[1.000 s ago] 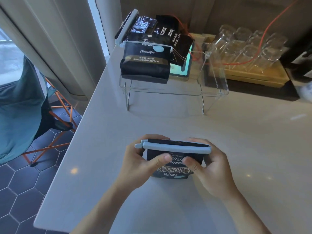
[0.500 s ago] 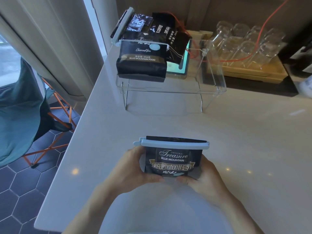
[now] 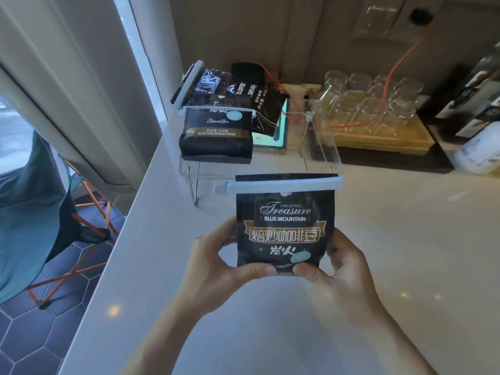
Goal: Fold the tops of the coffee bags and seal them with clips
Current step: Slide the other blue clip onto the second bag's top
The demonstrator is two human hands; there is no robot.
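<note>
White counter [image 3: 378,280] fills the view, a clear rack [image 3: 322,147] at its far side loaded with clipped coffee bags [image 3: 216,136]. Up front, a black coffee bag [image 3: 285,223] hangs upright above the counter, pale clip [image 3: 281,185] clamped across its folded top. Left hand [image 3: 216,263] and right hand [image 3: 343,269] each pinch a lower corner, thumbs on the front, fingers behind

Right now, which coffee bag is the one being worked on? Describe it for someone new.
Start at the clear rack at the counter's back; the bag is in front of it, lifted upright between the left hand and right hand. Unlike the bags on the rack, its label faces the camera, a pale clip across its top.
</note>
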